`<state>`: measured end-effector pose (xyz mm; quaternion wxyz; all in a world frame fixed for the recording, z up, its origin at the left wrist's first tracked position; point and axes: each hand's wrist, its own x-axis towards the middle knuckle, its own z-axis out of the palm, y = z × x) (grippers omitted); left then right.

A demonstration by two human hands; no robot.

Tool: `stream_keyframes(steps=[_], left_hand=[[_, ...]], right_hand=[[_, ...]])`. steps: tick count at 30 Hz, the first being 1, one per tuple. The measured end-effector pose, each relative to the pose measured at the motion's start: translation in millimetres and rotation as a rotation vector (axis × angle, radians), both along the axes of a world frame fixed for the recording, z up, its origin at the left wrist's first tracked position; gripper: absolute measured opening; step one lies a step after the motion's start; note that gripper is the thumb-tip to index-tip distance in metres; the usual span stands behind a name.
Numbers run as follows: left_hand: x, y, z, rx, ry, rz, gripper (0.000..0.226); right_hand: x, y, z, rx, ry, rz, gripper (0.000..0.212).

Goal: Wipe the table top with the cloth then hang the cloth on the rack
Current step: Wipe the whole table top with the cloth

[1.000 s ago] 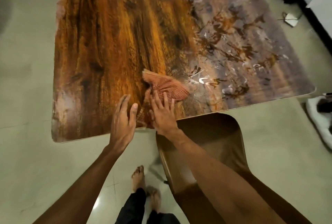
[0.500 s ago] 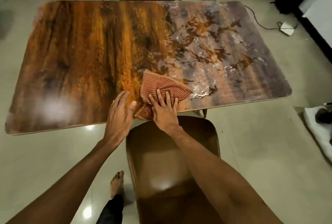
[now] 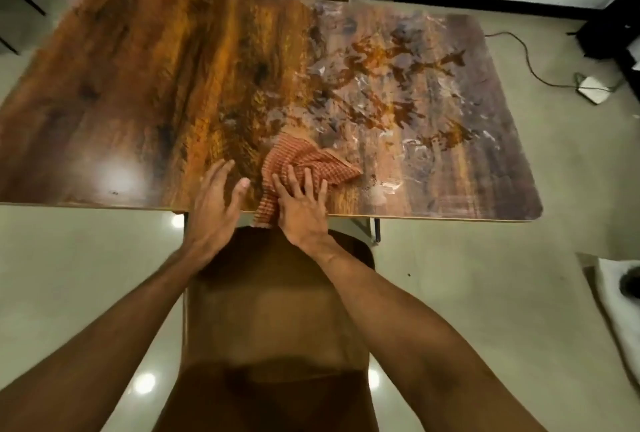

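Head view: right hand [image 3: 303, 210], fingers spread flat, presses cloth [image 3: 304, 163] at surface [image 3: 138, 85] near edge; left hand [image 3: 213, 210] open alongside. Cloth looks soft, light; pinch a bunched fold.

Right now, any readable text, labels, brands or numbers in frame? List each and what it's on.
None readable.
Table top: wood-grain print and smears, no lettering.
Cloth under the right hand: checked weave only.
White box on the floor: too small and blurred to show any marking.

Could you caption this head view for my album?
Right hand presses a checked cloth on the table, left hand flat beside it.
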<state>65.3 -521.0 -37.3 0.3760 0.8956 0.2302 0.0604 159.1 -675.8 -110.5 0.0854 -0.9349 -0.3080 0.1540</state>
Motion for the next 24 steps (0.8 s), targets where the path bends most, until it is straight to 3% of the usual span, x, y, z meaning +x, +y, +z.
stream_keyframes(steps=[3,8,14,16,20,22,24], left_hand=[[-4.5,9.9,-8.7,-0.002,-0.014,0.051,0.06],[-17.7,25.0,-19.9,-0.058,-0.029,0.105,0.06],[-13.7,24.0,-27.5,-0.036,-0.027,0.2,0.069],[-8.2,17.1,-31.7,-0.033,-0.03,0.241,0.065],[12.6,-8.0,-38.6,0.017,-0.032,0.329,0.062],[30.8,-26.9,-44.2,0.045,-0.032,0.381,0.061],[46.8,-44.9,-48.5,0.058,-0.013,0.43,0.061]], right_hand=[[15.0,-15.9,-3.1,0.017,-0.028,0.023,0.063],[41.8,-16.1,2.2,-0.027,0.004,-0.267,0.062],[37.9,59.4,-1.9,-0.005,-0.025,0.264,0.059],[75.8,39.5,-3.0,-0.002,-0.056,0.233,0.056],[141.3,7.8,-3.8,0.021,-0.062,-0.029,0.06],[132.7,16.3,-9.0,0.03,-0.092,0.084,0.065],[116.1,19.8,-13.3,0.048,-0.127,0.365,0.063]])
